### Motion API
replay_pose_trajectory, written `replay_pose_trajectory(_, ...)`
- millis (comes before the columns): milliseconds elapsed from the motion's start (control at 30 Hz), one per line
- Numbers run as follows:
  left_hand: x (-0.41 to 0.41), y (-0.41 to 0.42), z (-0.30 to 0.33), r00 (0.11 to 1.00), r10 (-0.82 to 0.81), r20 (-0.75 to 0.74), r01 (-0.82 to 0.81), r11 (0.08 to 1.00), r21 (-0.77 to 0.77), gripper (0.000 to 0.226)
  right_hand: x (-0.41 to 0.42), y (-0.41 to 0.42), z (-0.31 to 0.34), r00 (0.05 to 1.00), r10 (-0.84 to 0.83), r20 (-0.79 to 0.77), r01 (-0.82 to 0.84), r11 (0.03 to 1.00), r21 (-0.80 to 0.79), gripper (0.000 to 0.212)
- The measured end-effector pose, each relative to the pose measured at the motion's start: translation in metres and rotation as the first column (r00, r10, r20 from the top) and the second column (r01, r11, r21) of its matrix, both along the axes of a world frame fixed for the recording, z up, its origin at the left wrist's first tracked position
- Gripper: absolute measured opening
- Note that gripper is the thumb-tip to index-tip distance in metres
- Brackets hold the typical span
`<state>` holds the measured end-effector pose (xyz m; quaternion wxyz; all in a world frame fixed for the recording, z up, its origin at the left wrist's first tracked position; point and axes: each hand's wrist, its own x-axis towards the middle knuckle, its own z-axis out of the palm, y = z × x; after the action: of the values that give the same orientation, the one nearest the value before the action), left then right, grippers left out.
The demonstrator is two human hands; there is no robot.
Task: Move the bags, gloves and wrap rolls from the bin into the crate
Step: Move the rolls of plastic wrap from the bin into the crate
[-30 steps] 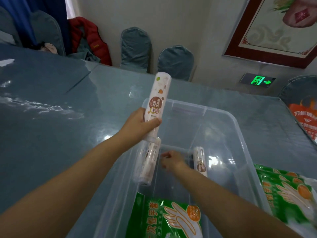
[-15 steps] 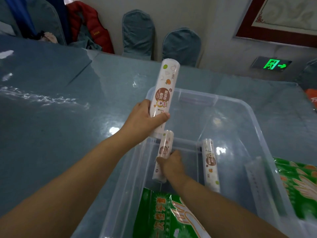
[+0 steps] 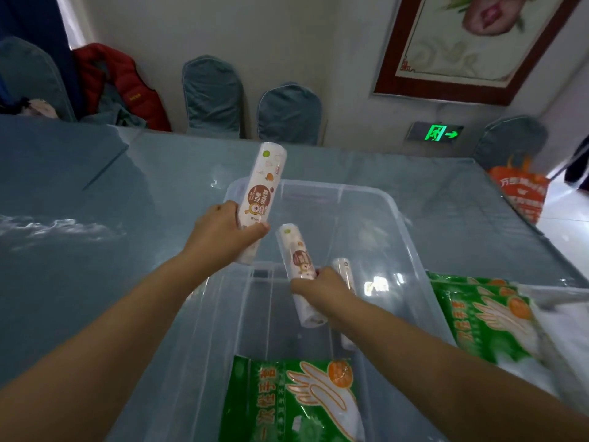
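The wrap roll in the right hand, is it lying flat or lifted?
Lifted and tilted. The right hand grips the wrap roll near its lower end, its far end raised above the clear bin floor.

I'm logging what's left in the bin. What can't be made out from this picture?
- Third wrap roll, head view: the right hand and its forearm hide most of it.
- Glove pack in the clear bin: cut off by the bottom edge.
- Glove packs at right: blurred, count unclear.

Red jacket (image 3: 127, 87) on chair; framed picture (image 3: 471, 46) above.
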<state>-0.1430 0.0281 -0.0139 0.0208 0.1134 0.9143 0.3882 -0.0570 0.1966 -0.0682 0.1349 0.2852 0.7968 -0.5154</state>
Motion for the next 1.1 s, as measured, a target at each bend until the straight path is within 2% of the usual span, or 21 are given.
replay_pose_trajectory(67, 0.005, 0.002, 0.009, 1.0, -0.006, -0.02, 0.005, 0.999, -0.046, 0.048, 0.015, 0.012, 0.029, 0.993, -0.055, -0.107, 0.051, 0.998, -0.041, 0.047)
replay_pose_trajectory(133, 0.012, 0.009, 0.021, 0.999, -0.029, -0.026, 0.028, 0.998, -0.047, 0.047, 0.031, 0.026, 0.056, 0.968, -0.078, -0.24, 0.067, 0.996, -0.05, 0.042)
replay_pose_trajectory(267, 0.036, 0.045, 0.046, 0.993, -0.115, 0.008, 0.115, 0.992, 0.055, 0.047, 0.061, 0.061, 0.096, 0.873, -0.061, -0.484, 0.121, 0.988, 0.094, 0.032)
replay_pose_trajectory(367, 0.06, 0.085, 0.06, 0.984, -0.175, 0.018, 0.172, 0.978, 0.116, 0.045, 0.087, 0.101, 0.108, 0.834, -0.064, -0.547, 0.194, 0.964, 0.183, 0.044)
replay_pose_trajectory(467, 0.087, 0.127, 0.071, 0.974, -0.226, 0.015, 0.223, 0.967, 0.123, 0.041, 0.118, 0.152, 0.109, 0.804, -0.109, -0.585, 0.279, 0.938, 0.208, 0.046)
replay_pose_trajectory(600, 0.131, 0.186, 0.086, 0.927, -0.371, -0.053, 0.372, 0.928, 0.014, 0.041, 0.162, 0.234, 0.099, 0.752, -0.204, -0.627, 0.401, 0.896, 0.189, 0.028)
replay_pose_trajectory(700, 0.162, 0.237, 0.089, 0.878, -0.469, -0.096, 0.462, 0.882, -0.09, 0.032, 0.195, 0.308, 0.081, 0.758, -0.203, -0.62, 0.43, 0.87, 0.242, 0.019)
replay_pose_trajectory(900, 0.2, 0.346, 0.061, 0.818, -0.573, -0.056, 0.53, 0.788, -0.313, 0.036, 0.244, 0.441, 0.018, 0.897, -0.101, -0.43, 0.289, 0.871, 0.398, 0.023)
replay_pose_trajectory(1100, 0.215, 0.378, 0.016, 0.875, -0.483, -0.037, 0.404, 0.771, -0.492, 0.048, 0.242, 0.507, -0.027, 0.947, 0.074, -0.313, 0.079, 0.891, 0.448, 0.029)
